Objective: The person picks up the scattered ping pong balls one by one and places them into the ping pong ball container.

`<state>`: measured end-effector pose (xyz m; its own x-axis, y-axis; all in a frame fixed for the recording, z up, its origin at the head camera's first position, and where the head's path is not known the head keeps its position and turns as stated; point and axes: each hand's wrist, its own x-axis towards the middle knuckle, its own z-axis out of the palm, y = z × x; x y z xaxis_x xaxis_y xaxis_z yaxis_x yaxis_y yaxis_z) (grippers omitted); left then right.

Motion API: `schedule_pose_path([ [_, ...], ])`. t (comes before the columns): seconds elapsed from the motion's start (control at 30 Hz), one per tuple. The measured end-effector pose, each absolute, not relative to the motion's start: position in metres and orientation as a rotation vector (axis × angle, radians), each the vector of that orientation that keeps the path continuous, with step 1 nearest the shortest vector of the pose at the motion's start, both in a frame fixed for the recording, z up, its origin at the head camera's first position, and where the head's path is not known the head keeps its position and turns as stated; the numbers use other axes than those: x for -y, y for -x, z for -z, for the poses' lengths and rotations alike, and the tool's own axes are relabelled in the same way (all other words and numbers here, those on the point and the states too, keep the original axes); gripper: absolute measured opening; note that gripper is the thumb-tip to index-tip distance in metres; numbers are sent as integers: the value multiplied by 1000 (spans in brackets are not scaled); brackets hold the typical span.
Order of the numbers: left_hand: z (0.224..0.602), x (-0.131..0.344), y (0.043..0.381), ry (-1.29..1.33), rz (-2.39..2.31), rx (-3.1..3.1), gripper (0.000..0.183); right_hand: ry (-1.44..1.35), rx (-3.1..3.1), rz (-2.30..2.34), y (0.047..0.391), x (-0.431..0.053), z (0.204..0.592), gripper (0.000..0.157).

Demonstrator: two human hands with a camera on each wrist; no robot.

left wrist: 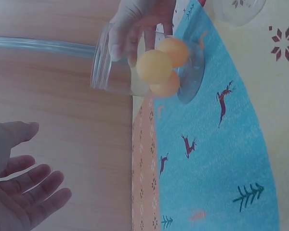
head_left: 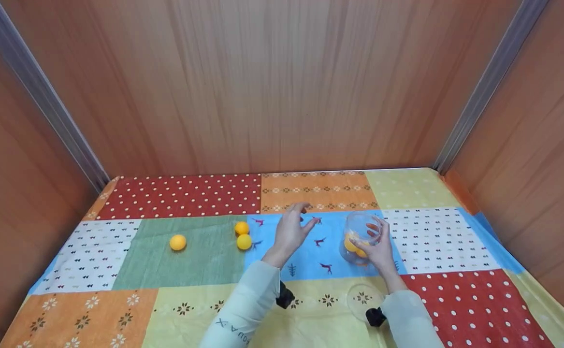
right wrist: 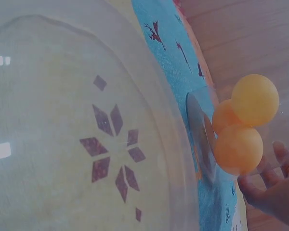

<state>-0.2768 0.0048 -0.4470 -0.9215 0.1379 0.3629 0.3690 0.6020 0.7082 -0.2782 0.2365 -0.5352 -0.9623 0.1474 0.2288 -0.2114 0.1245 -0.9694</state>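
Observation:
A clear plastic jar [head_left: 353,221] stands on the blue patch of the cloth, right of the middle. Inside it are three orange-yellow balls [left wrist: 154,66], like ping-pong balls, heaped at the bottom. My right hand [head_left: 380,245] grips the jar from its right side, with thumb and fingers spread round the wall. To the left, my left hand [head_left: 290,231] hovers over the blue patch, its fingers loosely bent and nothing in them. Two more balls, one orange [head_left: 241,228] and one yellow [head_left: 244,242], lie beyond it at the green patch's edge. Farther left rests a single orange ball [head_left: 178,242].
A round clear lid [right wrist: 176,144] lies flat near the front, beneath my right wrist. The patchwork cloth [head_left: 204,270] covers the table. Wooden panels [head_left: 282,96] rise at the back and both sides, with metal strips [head_left: 484,92] in the corners.

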Motion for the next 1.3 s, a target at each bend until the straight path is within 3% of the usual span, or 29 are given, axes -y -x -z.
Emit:
schedule_pose_path([
  [1.3, 499, 89, 268, -29, 1209, 2512, 35, -41, 2165, -1929, 277, -238, 531, 81],
])
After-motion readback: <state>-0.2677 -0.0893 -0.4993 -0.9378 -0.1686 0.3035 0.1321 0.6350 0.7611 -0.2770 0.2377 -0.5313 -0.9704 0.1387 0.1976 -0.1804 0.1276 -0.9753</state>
